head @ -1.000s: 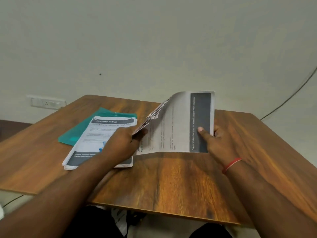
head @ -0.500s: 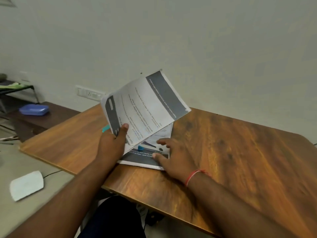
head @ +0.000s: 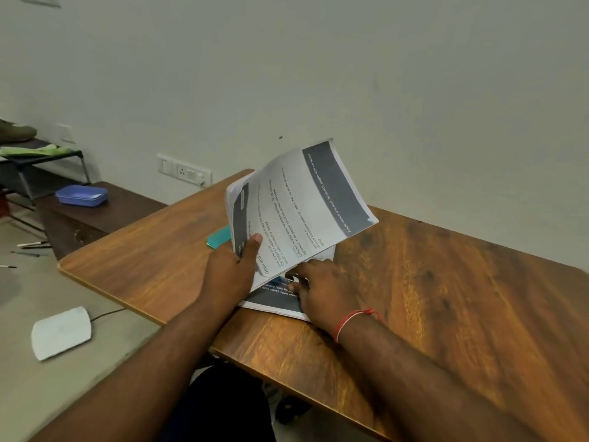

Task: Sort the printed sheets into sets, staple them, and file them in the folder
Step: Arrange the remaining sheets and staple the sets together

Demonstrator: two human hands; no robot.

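My left hand [head: 232, 269] grips a set of printed sheets [head: 302, 205] by its lower left corner and holds it tilted up above the wooden table [head: 446, 298]. Its top page has a dark grey band along the far edge. Under it a stack of printed sheets [head: 274, 298] lies flat on the table. My right hand [head: 322, 291] rests on that stack with the fingers spread across the top page. A teal folder [head: 220, 237] peeks out behind my left hand, mostly hidden by the papers.
The table's left edge runs close to the papers. Left of it, a low dark bench carries a blue tray [head: 82, 195]. A white flat device [head: 60, 331] with a cable lies on the floor. A wall socket [head: 184, 170] sits behind the table.
The held set went from both hands at the table's centre to my left hand alone, raised over the stack. My right hand dropped onto the stack. The view swung left.
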